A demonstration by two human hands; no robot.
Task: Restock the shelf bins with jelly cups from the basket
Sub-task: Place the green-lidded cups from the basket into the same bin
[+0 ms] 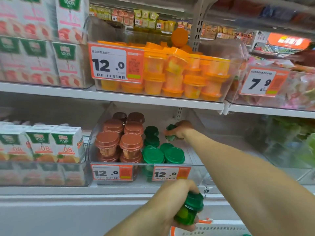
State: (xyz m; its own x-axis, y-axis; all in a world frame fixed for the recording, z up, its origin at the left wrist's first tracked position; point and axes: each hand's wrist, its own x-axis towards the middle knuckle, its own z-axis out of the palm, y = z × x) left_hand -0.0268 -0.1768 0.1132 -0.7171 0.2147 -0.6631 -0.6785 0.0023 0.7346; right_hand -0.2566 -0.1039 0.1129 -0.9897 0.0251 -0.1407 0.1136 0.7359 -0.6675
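A: Start with the big things. What carries the stock?

B: The lower shelf (119, 189) carries a clear bin (117, 181) with two price tags on its front wall. Brown-lidded cups (131, 142) fill its left half, green-lidded cups (163, 155) stand right of them, and the bin's right side looks bare. The shelf above holds a bin of orange cups (170, 79). The white basket (213, 229) shows only at the bottom edge of the view.

A: And the hands?

B: The right hand (179, 131) reaches deep toward the back right of the lower bin, fingers curled round a green jelly cup (171, 132) held tilted. The left hand (177, 201) waits below the shelf's front edge, just above the basket, gripping a second green cup (189, 210) on its side.

A: What might go wrong?

B: I'd say the tilted cup could land askew and roll if released before it sits flat. The forearm crosses just beside the front green stack, so a careless pull-back might topple it. The picture is blurred at the back, so I can't tell whether the cup touches the bin floor.
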